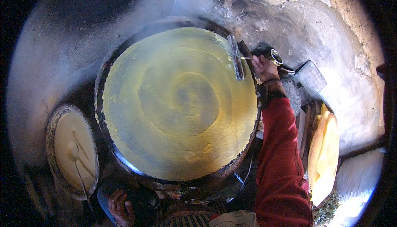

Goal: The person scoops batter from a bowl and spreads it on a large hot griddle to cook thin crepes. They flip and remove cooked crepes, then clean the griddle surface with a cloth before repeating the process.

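Observation:
A large round griddle lies before me, and a thin yellowish sheet of batter covers most of it in circular streaks. At its upper right edge my right hand grips the thin handle of a T-shaped batter spreader. The spreader's bar is over the edge of the batter; I cannot tell whether it touches. My left hand is low at the left, fingers curled, against a dark rounded surface. Whether it holds anything is hidden in shadow.
At the left stands a round vessel of pale batter with a long-handled ladle in it. Folded yellow flatbreads are at the right. A small metal cup and a grey block stand by the sooty wall. Steam drifts above.

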